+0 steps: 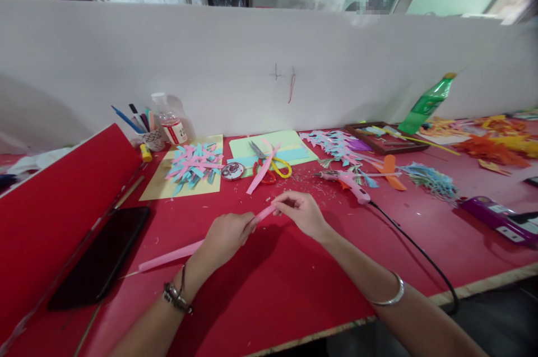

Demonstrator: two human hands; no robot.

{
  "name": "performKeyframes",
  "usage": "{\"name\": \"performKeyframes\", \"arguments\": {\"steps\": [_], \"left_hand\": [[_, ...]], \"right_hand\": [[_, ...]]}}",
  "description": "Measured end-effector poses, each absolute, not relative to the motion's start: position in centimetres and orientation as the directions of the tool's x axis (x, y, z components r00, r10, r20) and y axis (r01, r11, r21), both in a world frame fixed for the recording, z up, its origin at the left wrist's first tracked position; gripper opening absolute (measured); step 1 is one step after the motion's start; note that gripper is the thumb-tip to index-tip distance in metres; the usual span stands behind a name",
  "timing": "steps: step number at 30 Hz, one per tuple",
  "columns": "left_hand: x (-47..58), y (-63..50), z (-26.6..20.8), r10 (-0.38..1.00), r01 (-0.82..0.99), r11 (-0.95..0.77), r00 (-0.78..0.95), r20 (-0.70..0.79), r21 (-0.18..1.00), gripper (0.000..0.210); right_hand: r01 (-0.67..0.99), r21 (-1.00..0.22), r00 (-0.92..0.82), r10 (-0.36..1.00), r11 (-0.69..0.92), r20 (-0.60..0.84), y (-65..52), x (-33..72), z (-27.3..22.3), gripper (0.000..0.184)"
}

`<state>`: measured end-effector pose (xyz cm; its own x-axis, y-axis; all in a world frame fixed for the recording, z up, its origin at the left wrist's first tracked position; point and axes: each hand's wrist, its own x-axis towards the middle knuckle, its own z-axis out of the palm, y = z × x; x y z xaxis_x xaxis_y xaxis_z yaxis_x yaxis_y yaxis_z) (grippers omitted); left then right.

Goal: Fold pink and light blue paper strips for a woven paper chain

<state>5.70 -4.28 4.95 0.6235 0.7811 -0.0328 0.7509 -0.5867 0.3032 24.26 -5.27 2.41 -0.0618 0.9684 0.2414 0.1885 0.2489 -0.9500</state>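
A long pink paper strip (171,255) runs diagonally over the red table, with a thin stick end showing at its lower left. My left hand (225,236) is closed around the strip near its upper part. At the strip's upper right end, my right hand (300,212) pinches the tip between thumb and fingers. Just beyond my hands lie scissors (281,166) with red and yellow handles, and a loose pink paper piece (264,167) rests across them. A pink glue gun (352,184) lies to the right of my right hand, its black cord trailing toward the table edge.
Pink and blue paper strips (195,165) are heaped on a yellow sheet at left. A black phone (101,256) lies by a red board (63,222). A green bottle (427,103) leans at the back right, and a purple device (498,219) sits near the right edge.
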Motion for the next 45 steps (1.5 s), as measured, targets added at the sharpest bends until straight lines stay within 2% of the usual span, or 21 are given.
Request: {"name": "performKeyframes", "arguments": {"steps": [3, 5, 10, 12, 14, 17, 19, 21, 23, 31, 36, 45], "left_hand": [[5.5, -4.2, 4.9, 0.760, 0.704, -0.575, 0.649, -0.048, 0.418, 0.039], [5.4, -4.1, 4.8, 0.750, 0.693, -0.580, 0.659, -0.050, 0.429, 0.039], [5.6, -4.4, 4.6, 0.785, 0.763, -0.612, 0.619, 0.042, 0.209, 0.034], [5.7, -4.5, 4.6, 0.793, 0.774, -0.608, 0.603, 0.090, 0.177, 0.028], [5.8, -4.6, 4.7, 0.794, 0.762, -0.604, 0.603, 0.084, 0.233, 0.027], [5.7, -4.6, 4.6, 0.778, 0.700, -0.571, 0.629, 0.009, 0.430, 0.034], [5.6, -4.5, 4.4, 0.763, 0.642, -0.528, 0.646, -0.022, 0.555, 0.036], [5.5, -4.4, 4.1, 0.763, 0.607, -0.492, 0.645, -0.026, 0.624, 0.034], [5.6, -4.3, 3.8, 0.772, 0.595, -0.465, 0.635, -0.030, 0.656, 0.032], [5.8, -4.3, 3.7, 0.765, 0.512, -0.364, 0.641, -0.064, 0.778, 0.033], [5.7, -4.2, 3.8, 0.717, 0.413, -0.172, 0.675, -0.174, 0.894, 0.035], [5.3, -3.8, 3.7, 0.648, 0.324, -0.095, 0.738, -0.189, 0.941, 0.037]], "right_hand": [[0.122, -0.963, -0.029, 0.971, 0.241, 0.239, -5.3, 24.0, 2.5, 0.009], [0.078, -0.966, -0.013, 0.970, 0.245, 0.245, -5.3, 23.8, 2.5, 0.009], [0.112, -0.942, -0.063, 0.948, 0.317, 0.311, -5.9, 23.1, 2.5, 0.009], [0.134, -0.931, -0.070, 0.940, 0.339, 0.333, -6.3, 22.7, 2.6, 0.011], [0.128, -0.928, -0.079, 0.936, 0.349, 0.342, -6.5, 22.4, 2.7, 0.013], [0.085, -0.940, -0.081, 0.943, 0.329, 0.323, -6.6, 22.2, 2.8, 0.018], [0.044, -0.960, -0.091, 0.958, 0.276, 0.271, -6.5, 22.2, 2.9, 0.020], [-0.001, -0.979, -0.139, 0.970, 0.204, 0.202, -6.4, 22.3, 3.1, 0.017], [-0.007, -0.989, -0.181, 0.972, 0.151, 0.149, -6.5, 22.3, 3.3, 0.013], [0.050, -0.989, -0.173, 0.977, 0.137, 0.127, -6.7, 22.4, 3.9, 0.025], [0.044, -0.991, -0.192, 0.974, 0.129, 0.118, -6.5, 22.5, 3.7, 0.024], [0.041, -0.990, -0.178, 0.976, 0.135, 0.126, -6.5, 22.5, 3.4, 0.023]]}}
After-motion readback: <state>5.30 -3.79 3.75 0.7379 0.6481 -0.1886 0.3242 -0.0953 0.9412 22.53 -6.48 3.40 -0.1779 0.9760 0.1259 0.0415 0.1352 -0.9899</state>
